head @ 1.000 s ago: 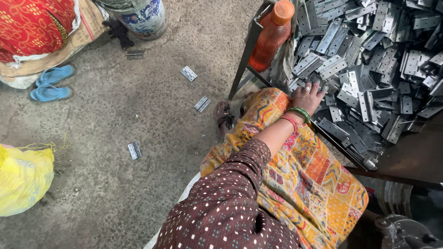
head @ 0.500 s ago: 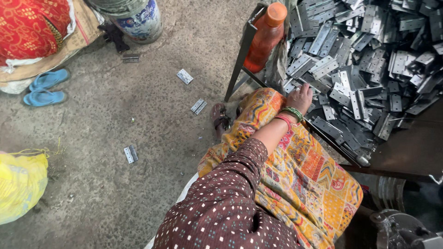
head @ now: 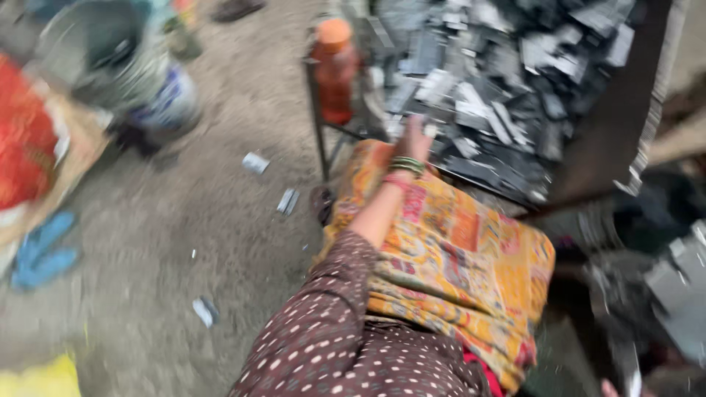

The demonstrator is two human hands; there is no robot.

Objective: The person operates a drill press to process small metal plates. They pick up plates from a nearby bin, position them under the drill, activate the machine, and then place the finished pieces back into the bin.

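One hand: I saw my left hand (head: 414, 140) reaching onto the metal pieces (head: 485, 110); blur hid whether it grasped any.
Pieces: heaped on the table (head: 610, 140), beside an orange bottle (head: 334, 70).
Lap: patterned cloth (head: 456, 265).

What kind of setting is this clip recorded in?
Likely a small metalworking workshop, though the frame is blurred. A dark table is heaped with grey metal pieces that the left hand reaches into, and more pieces lie on the bare concrete floor.
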